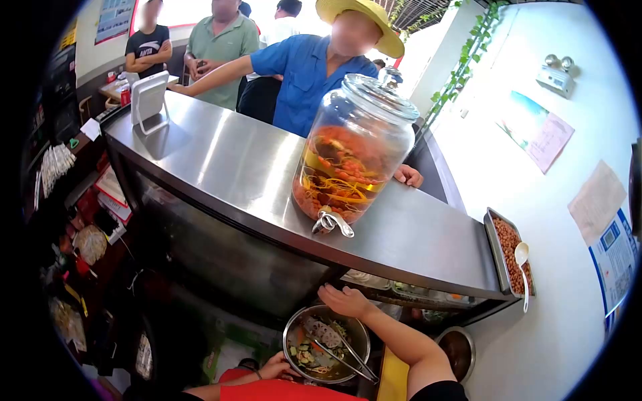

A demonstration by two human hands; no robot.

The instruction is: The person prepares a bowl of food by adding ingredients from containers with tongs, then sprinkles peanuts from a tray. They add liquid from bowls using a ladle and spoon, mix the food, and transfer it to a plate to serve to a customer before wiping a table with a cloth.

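Two bare hands are flanking the metal bowl (362,333), the left hand (274,367) apparently steadying its rim, grip unclear, the right hand (346,302) spreading loosely beyond it, while tongs (342,360) are lying in its mixed food (304,354), their use calling for a closing grasp.

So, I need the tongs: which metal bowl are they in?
The food bowl at the left hand: the tongs lean over its rim. The wall-side bowl shows none.
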